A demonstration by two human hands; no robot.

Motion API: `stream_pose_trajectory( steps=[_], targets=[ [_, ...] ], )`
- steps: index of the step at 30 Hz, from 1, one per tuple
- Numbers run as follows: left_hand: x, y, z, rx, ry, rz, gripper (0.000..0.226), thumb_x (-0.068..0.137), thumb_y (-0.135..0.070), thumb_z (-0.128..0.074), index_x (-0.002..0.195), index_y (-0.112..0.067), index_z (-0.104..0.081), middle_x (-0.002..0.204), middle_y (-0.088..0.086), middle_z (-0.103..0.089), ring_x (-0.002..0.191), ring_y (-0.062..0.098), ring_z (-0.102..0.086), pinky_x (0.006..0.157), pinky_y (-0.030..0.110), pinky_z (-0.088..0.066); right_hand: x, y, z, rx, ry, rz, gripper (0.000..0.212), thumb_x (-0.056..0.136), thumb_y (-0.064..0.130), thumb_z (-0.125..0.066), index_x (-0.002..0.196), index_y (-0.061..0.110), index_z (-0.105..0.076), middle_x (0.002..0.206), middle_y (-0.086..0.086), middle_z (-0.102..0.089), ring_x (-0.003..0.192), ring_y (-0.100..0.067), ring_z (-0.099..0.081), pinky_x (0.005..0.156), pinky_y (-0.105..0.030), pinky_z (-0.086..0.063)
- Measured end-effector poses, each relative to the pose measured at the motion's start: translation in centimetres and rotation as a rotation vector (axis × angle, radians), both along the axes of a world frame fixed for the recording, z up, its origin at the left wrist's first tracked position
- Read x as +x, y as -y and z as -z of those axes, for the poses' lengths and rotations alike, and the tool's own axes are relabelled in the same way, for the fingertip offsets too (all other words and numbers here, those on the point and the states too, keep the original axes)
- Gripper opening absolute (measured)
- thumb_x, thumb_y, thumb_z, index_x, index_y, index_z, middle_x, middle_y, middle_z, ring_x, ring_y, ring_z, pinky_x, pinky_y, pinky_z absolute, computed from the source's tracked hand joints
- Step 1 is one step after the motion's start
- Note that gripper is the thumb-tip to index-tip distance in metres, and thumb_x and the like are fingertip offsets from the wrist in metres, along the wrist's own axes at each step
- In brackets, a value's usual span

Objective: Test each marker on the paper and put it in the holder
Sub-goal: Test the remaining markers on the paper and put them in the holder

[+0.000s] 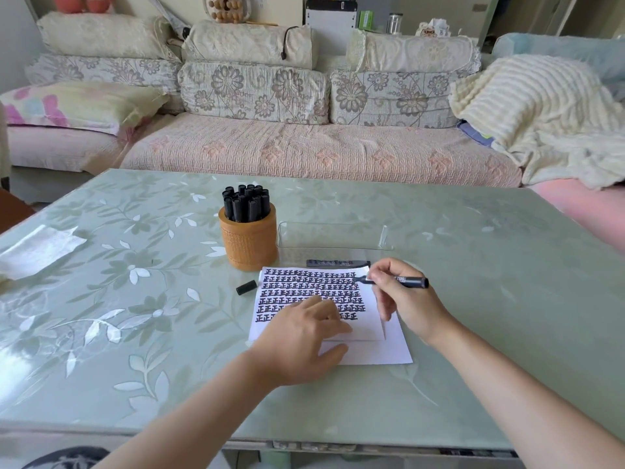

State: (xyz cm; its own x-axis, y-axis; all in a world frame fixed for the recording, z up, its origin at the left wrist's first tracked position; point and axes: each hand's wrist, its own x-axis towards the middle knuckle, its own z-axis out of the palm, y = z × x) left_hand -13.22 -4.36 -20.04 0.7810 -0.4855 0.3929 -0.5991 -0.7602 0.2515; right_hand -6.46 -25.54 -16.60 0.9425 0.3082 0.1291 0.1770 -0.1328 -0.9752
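A white paper (368, 350) covered with rows of black characters lies in front of me on the table. My left hand (304, 340) rests flat on it, fingers spread. My right hand (402, 296) grips an uncapped black marker (411, 282), its tip touching the paper's upper right edge. The marker's black cap (246, 287) lies on the table left of the paper. An orange woven holder (248, 240) behind the paper stands full of several black markers (246, 203). Another black marker (338, 263) lies just beyond the paper's top edge.
A clear plastic tray (334, 236) sits right of the holder. The table (135, 299) has a glossy green floral cover. A folded white cloth (37, 250) lies at its left edge. A floral sofa (304, 147) with blankets stands behind the table.
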Motion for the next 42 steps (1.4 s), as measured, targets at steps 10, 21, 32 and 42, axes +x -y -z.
stream_pose_trajectory(
  steps=[10, 21, 32, 42],
  targets=[
    [0.0, 0.4, 0.9, 0.038, -0.01, -0.028, 0.03, 0.085, -0.045, -0.058, 0.111, -0.033, -0.066, 0.099, -0.009, -0.055, 0.088, 0.015, -0.051, 0.07, 0.026, -0.038, 0.2, 0.2, 2.9, -0.111, -0.091, 0.114, 0.015, 0.084, -0.004, -0.061, 0.075, 0.006, -0.056, 0.06, -0.013, -0.061, 0.043, -0.023, -0.051, 0.047, -0.028, -0.038],
    [-0.1, 0.6, 0.9, 0.049, -0.025, -0.069, 0.033, 0.083, -0.047, -0.058, 0.114, -0.037, -0.064, 0.098, -0.011, -0.053, 0.087, 0.014, -0.048, 0.07, 0.026, -0.039, 0.6, 0.3, 3.9, -0.267, 0.026, 0.121, 0.033, 0.076, 0.006, -0.075, 0.058, 0.018, -0.05, 0.05, 0.008, -0.053, 0.043, -0.007, -0.043, 0.046, -0.021, -0.033],
    [0.0, 0.6, 1.0, 0.052, -0.039, -0.09, 0.034, 0.083, -0.047, -0.057, 0.115, -0.038, -0.064, 0.098, -0.011, -0.052, 0.087, 0.013, -0.048, 0.069, 0.025, -0.036, 0.4, 0.4, 3.8, -0.202, 0.019, 0.088, 0.027, 0.079, 0.0, -0.072, 0.065, 0.012, -0.053, 0.058, -0.008, -0.06, 0.041, -0.022, -0.05, 0.043, -0.026, -0.041],
    [0.0, 0.7, 1.0, 0.047, -0.042, -0.093, 0.034, 0.083, -0.047, -0.057, 0.115, -0.037, -0.064, 0.098, -0.011, -0.052, 0.086, 0.013, -0.047, 0.07, 0.023, -0.031, 0.4, 0.4, 4.1, -0.265, 0.049, 0.071, 0.028, 0.079, 0.004, -0.066, 0.06, 0.017, -0.05, 0.055, 0.003, -0.051, 0.049, -0.017, -0.044, 0.049, -0.027, -0.035]
  ],
)
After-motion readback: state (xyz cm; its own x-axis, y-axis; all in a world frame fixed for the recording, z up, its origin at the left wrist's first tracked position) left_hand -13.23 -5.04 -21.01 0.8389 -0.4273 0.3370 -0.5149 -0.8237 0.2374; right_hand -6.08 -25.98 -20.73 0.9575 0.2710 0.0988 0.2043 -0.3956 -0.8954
